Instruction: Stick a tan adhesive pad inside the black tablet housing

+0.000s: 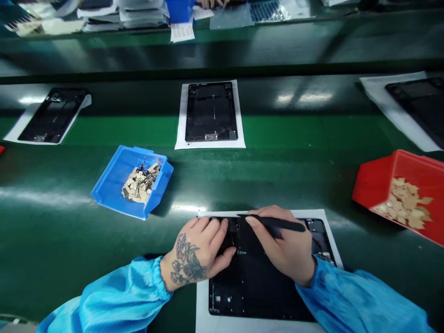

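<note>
Your right hand (287, 245) grips the black tweezers (282, 224); your left hand (197, 254) rests, fingers parted from thumb, on the black panel (267, 291) at five o'clock, near its ten o'clock corner; probably light, stiff and slick, it suits a hold by the rim.

The single view looks from the wearer's head, forward and down, across a glossy dark-green flat surface (294, 171). Nearest, low in frame, is a thin black rectangular device housing (256, 293); bright-blue fabric sleeves (121, 296) enter from below. Farthest off, the top edge crops stacked whitish flat items (142, 13).
</note>
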Demonstrator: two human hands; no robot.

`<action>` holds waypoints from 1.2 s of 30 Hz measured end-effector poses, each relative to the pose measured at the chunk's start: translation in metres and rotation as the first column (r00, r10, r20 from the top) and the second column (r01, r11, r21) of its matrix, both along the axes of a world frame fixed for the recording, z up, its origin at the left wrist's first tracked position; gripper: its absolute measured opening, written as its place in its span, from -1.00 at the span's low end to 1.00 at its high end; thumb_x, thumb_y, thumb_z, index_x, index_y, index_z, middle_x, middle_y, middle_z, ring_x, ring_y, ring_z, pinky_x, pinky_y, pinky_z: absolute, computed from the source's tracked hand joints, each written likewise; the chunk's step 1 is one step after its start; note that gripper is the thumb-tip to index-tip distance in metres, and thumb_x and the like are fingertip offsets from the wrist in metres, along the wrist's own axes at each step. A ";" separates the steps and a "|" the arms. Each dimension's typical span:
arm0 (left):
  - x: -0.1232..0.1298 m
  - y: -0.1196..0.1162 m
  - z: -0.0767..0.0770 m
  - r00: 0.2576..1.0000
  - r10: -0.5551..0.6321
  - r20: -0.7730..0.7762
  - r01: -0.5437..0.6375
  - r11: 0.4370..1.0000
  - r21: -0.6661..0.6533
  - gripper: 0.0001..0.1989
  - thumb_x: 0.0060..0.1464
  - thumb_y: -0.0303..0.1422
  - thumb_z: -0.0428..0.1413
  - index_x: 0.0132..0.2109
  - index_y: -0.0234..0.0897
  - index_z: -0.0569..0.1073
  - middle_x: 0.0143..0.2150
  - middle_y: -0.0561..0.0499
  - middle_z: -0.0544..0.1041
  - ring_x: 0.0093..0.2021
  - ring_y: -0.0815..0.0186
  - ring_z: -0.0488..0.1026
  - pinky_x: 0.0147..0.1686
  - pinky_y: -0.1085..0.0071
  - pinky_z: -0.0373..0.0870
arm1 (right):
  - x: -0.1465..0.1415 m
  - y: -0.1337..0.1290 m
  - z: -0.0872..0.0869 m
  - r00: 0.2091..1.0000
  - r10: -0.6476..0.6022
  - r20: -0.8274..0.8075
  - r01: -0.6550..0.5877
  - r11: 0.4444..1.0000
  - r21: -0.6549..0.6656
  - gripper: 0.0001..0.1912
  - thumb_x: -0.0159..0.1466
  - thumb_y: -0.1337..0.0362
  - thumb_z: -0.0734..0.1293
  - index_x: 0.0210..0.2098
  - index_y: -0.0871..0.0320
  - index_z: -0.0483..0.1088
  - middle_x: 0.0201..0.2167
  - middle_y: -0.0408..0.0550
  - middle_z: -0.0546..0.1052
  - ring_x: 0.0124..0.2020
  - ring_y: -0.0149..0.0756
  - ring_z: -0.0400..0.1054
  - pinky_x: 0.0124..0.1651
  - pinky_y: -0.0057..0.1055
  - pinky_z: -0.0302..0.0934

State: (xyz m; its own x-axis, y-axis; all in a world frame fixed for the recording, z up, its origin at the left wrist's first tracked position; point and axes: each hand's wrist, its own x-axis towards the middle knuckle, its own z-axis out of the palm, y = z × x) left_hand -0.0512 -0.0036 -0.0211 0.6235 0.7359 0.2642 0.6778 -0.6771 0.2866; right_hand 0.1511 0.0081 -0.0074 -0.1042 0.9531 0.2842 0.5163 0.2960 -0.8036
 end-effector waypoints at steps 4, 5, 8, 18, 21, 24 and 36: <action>-0.002 -0.001 -0.001 1.000 0.003 0.019 -0.003 1.000 -0.018 -0.58 0.15 -0.24 0.03 -0.01 -0.55 0.41 -0.30 -0.14 0.36 -0.33 0.12 0.29 -0.41 0.19 0.28 | 0.009 -0.004 -0.001 0.992 -0.050 -0.118 0.007 0.942 -0.336 -0.86 0.34 0.18 0.31 -0.25 0.12 0.34 -0.36 -0.13 0.46 -0.45 -0.34 0.40 -0.44 -0.46 0.30; -0.002 -0.001 -0.001 1.000 -0.001 0.024 0.001 1.000 -0.016 -0.58 0.15 -0.23 0.03 -0.01 -0.55 0.41 -0.30 -0.14 0.36 -0.33 0.12 0.28 -0.41 0.19 0.28 | 0.010 -0.004 -0.003 0.988 -0.058 -0.143 -0.003 0.919 -0.393 -0.83 0.33 0.15 0.32 -0.25 0.12 0.34 -0.38 -0.14 0.46 -0.47 -0.35 0.39 -0.48 -0.47 0.29; -0.004 -0.002 -0.003 0.999 -0.023 0.030 0.023 1.000 -0.021 -0.56 0.15 -0.23 0.03 0.04 -0.53 0.39 -0.28 -0.16 0.35 -0.32 0.12 0.28 -0.39 0.18 0.27 | 0.010 -0.004 -0.009 0.983 -0.046 -0.176 -0.033 0.907 -0.420 -0.83 0.33 0.14 0.32 -0.23 0.11 0.34 -0.35 -0.15 0.47 -0.47 -0.36 0.39 -0.46 -0.47 0.30; -0.003 0.000 0.003 0.996 -0.082 0.032 0.083 0.996 -0.031 -0.60 0.18 -0.22 -0.02 -0.01 -0.47 0.43 -0.31 -0.14 0.34 -0.37 0.14 0.26 -0.43 0.19 0.24 | 0.007 -0.001 -0.007 0.979 -0.026 -0.200 -0.062 0.905 -0.421 -0.83 0.29 0.18 0.35 -0.31 0.13 0.31 -0.51 -0.19 0.43 -0.55 -0.37 0.36 -0.54 -0.50 0.25; -0.003 0.000 0.004 0.996 -0.083 0.032 0.084 0.996 -0.023 -0.61 0.19 -0.23 -0.03 -0.02 -0.46 0.44 -0.32 -0.13 0.33 -0.37 0.15 0.26 -0.45 0.21 0.24 | 0.006 0.000 -0.006 0.983 -0.042 -0.177 0.000 0.974 -0.228 -0.85 0.29 0.21 0.36 -0.31 0.14 0.34 -0.41 -0.16 0.46 -0.49 -0.38 0.39 -0.45 -0.51 0.30; -0.002 0.001 0.004 0.996 -0.085 0.033 0.085 0.996 -0.014 -0.61 0.20 -0.23 -0.04 -0.03 -0.47 0.43 -0.32 -0.14 0.34 -0.38 0.16 0.26 -0.46 0.21 0.24 | 0.004 0.001 -0.006 0.996 0.002 -0.093 -0.009 0.997 -0.079 -0.90 0.29 0.25 0.37 -0.32 0.12 0.38 -0.37 -0.15 0.47 -0.43 -0.38 0.41 -0.36 -0.49 0.31; -0.004 0.002 0.002 0.989 -0.058 0.133 0.073 0.991 -0.108 -0.60 0.12 -0.29 0.06 0.01 -0.52 0.41 0.02 -0.32 0.34 0.06 -0.04 0.25 0.06 -0.01 0.26 | 0.003 0.004 -0.013 0.946 -0.139 -0.292 0.002 0.905 -0.425 -0.77 0.30 0.13 0.36 -0.27 0.14 0.27 -0.53 -0.18 0.43 -0.53 -0.36 0.38 -0.45 -0.52 0.29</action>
